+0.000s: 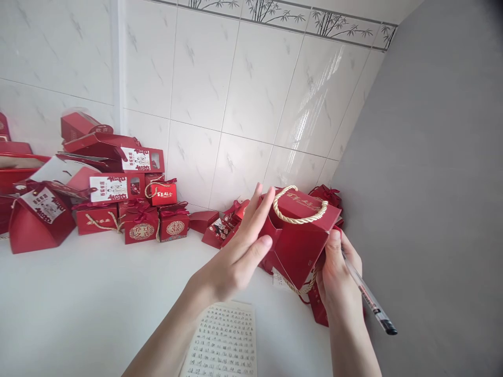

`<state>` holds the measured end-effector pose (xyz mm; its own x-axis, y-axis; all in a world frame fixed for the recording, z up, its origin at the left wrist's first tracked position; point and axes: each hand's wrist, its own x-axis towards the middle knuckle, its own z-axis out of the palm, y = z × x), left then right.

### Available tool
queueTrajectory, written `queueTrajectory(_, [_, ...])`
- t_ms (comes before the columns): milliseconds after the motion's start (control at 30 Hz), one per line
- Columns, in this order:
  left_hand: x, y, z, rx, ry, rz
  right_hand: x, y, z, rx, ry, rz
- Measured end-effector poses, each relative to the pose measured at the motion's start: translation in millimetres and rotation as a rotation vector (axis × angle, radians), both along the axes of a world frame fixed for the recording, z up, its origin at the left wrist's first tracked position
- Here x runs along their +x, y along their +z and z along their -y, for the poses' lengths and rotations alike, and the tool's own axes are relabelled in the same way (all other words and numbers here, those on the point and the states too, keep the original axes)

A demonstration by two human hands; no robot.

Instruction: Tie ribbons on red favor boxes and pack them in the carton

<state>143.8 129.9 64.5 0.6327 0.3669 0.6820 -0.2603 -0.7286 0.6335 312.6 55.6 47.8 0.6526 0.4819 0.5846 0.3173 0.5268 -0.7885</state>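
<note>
A red gift box [301, 246] with a twisted gold cord handle [301, 221] is held up above the white table. My right hand [340, 267] grips its right side, thumb against the edge, and also holds a clear pen [369, 296] that points down to the right. My left hand [239, 251] is flat against or close beside the box's left side, fingers stretched out; exact contact is hard to tell. Below my left forearm lies a notebook page [223, 337] filled with rows of handwriting.
Several red gift boxes [141, 228] are piled on the left along the tiled wall [196, 78]. More red boxes [212, 230] lie behind my hands, and others [318, 306] are partly hidden beneath the held box. A grey surface [432, 183] rises on the right.
</note>
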Motion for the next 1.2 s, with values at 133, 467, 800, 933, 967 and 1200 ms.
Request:
queueTrajectory(133, [5.5,1.9,1.5,-0.043,0.039,0.024,-0.1,0.0,2.0,-0.002,0.040,-0.032])
queueTrajectory(467, [8.4,1.5,2.1,-0.148,0.079,0.032,-3.1,0.0,2.5,-0.031,0.109,-0.077])
queueTrajectory(800, [7.6,0.9,18.9,-0.117,0.023,0.133,-0.3,3.4,3.7,0.033,-0.101,0.096])
queueTrajectory(933, [9.2,-2.4,16.9,-0.189,0.024,0.165,7.4,0.3,9.0,0.168,-0.276,0.234])
queueTrajectory(967, [9.7,-3.2,16.0,-0.209,-0.013,0.171,9.1,0.4,11.6,0.198,-0.321,0.285])
queueTrajectory(1200, [15.5,-2.8,10.5,-0.018,0.198,0.135,10.2,12.0,26.7,0.410,-0.239,0.806])
